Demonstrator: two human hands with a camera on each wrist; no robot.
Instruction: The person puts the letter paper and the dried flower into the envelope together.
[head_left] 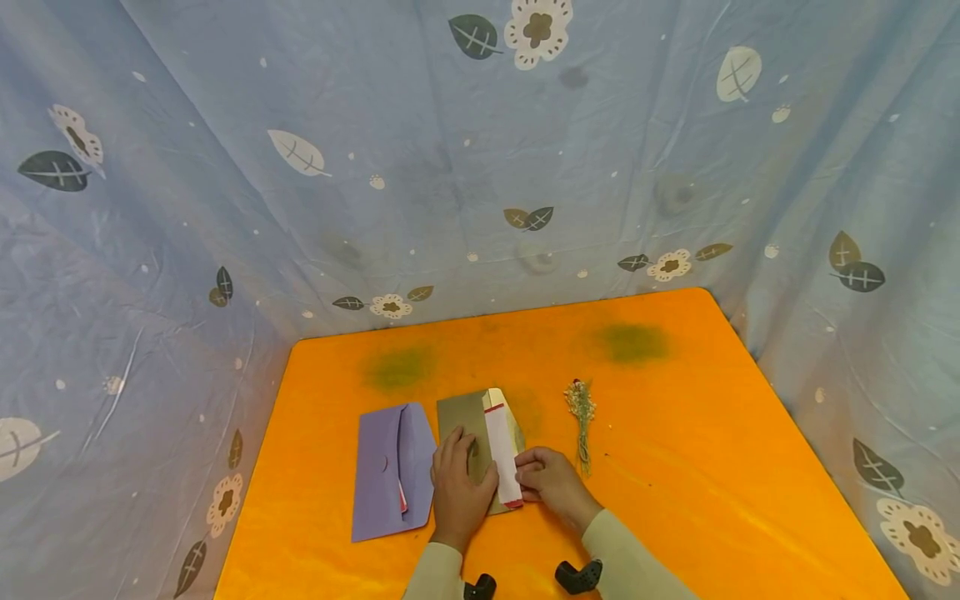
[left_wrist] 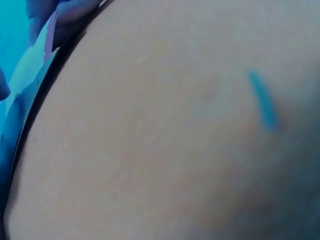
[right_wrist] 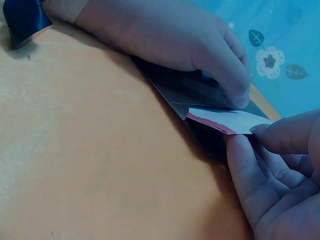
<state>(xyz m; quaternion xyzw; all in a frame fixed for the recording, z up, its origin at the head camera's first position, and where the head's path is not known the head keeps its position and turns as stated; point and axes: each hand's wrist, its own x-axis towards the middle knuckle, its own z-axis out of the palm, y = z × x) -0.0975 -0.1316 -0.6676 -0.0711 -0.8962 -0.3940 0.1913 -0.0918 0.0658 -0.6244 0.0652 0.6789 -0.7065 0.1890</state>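
A brown envelope point(head_left: 462, 410) lies on the table with its pale flap point(head_left: 514, 423) unfolded to the right. Partly inside its mouth sits a folded white paper point(head_left: 502, 454) with red ends. My left hand point(head_left: 459, 493) rests flat on the envelope, its thumb close to the paper. From the right, my right hand point(head_left: 557, 485) pinches the paper's outer edge between thumb and fingers. In the right wrist view, the folded paper point(right_wrist: 232, 121) stands out of the dark envelope point(right_wrist: 180, 90). The left wrist view is mostly blocked by blurred skin.
Left of the brown envelope lies a purple envelope point(head_left: 377, 475), flap unfolded, a bit of red-and-white paper point(head_left: 402, 497) showing at its mouth. A small dried-flower bunch point(head_left: 582, 417) is to the right. Patterned blue cloth point(head_left: 450, 167) surrounds the orange table point(head_left: 675, 433).
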